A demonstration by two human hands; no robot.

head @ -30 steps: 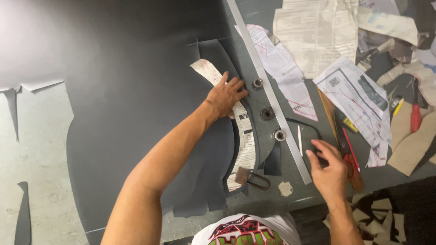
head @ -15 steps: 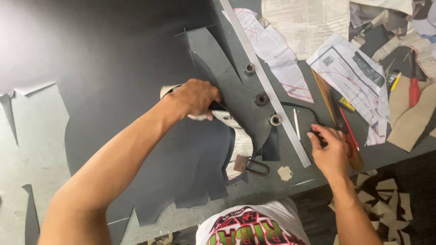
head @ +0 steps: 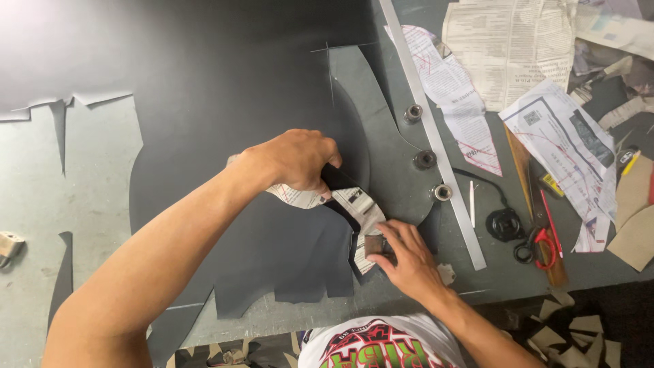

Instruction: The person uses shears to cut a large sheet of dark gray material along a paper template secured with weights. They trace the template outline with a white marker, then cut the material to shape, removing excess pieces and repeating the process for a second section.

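My left hand (head: 294,159) is closed on a curved newspaper pattern piece (head: 364,212) and on the edge of the dark sheet material (head: 204,123), near the middle of the table. My right hand (head: 403,255) rests at the lower end of that pattern, its fingers on a small brown block (head: 375,244). Just to the right lies a grey cut panel (head: 381,136), held down by three round metal weights (head: 426,159).
A long metal ruler (head: 436,136) runs diagonally right of the weights. Beyond it lie newspaper patterns (head: 463,109), red-handled scissors (head: 541,242), a black round object (head: 505,224) and a wooden ruler (head: 528,184). Cardboard scraps (head: 565,334) lie below the table edge.
My left hand slid left off the panel and closed on the paper pattern. My right hand moved left from beside the scissors onto the brown block at the pattern's lower end.
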